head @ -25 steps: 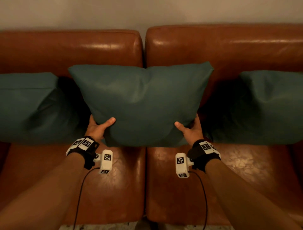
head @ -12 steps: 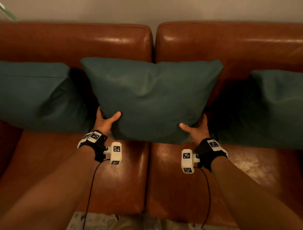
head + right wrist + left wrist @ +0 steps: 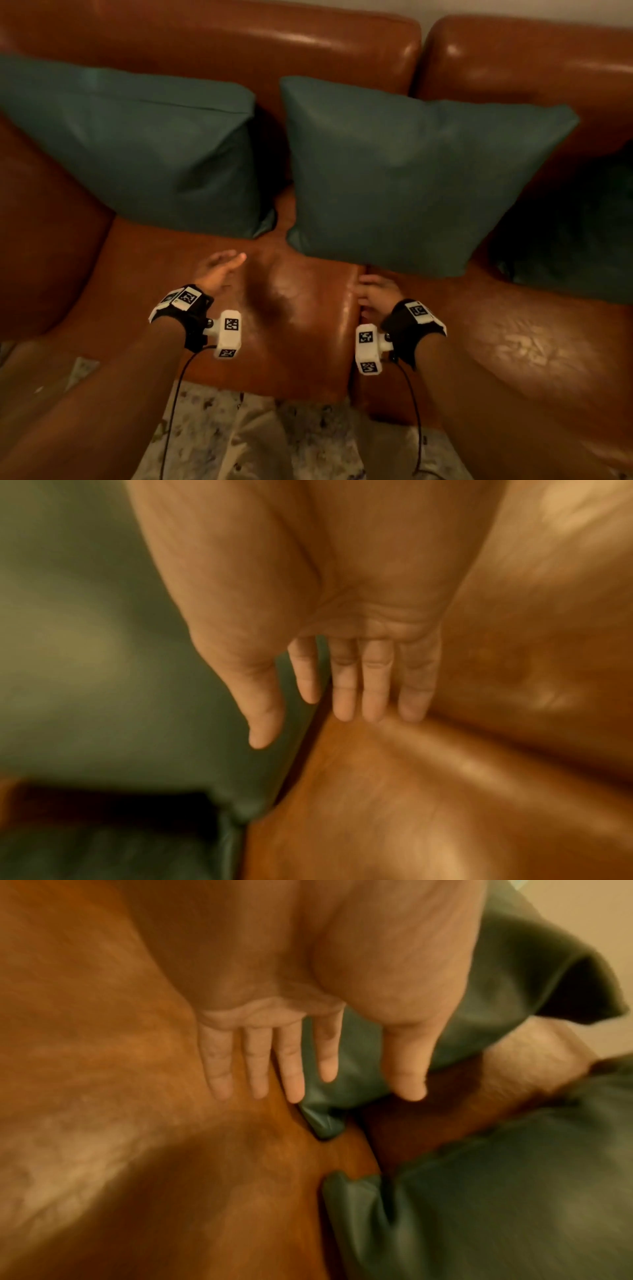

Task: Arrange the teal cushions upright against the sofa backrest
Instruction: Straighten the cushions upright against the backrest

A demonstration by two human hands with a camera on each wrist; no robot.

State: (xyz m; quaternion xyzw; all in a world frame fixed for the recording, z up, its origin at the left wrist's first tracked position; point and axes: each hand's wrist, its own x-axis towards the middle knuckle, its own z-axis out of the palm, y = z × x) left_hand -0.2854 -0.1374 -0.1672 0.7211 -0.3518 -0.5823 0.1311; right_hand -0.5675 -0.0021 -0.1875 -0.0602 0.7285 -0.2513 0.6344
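Brown leather sofa seats (image 3: 301, 308) and a backrest (image 3: 239, 44) were shown carrying 3 teal cushions: the left cushion (image 3: 147, 150), the middle cushion (image 3: 404, 178) and a shadowed right cushion (image 3: 575, 240), all propped against the backrest. Both the left hand (image 3: 219, 270) and the right hand (image 3: 376, 294) were seen empty, fingers straight and loosely spread, just in front of the cushions. Slick leather, it was judged, could let the unsupported middle cushion slide forward or tip sideways across the seam.

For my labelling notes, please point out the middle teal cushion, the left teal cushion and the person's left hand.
middle teal cushion (image 3: 404, 178), head view, centre of its front face
left teal cushion (image 3: 147, 147), head view, front face
left hand (image 3: 219, 270), head view, back of the hand
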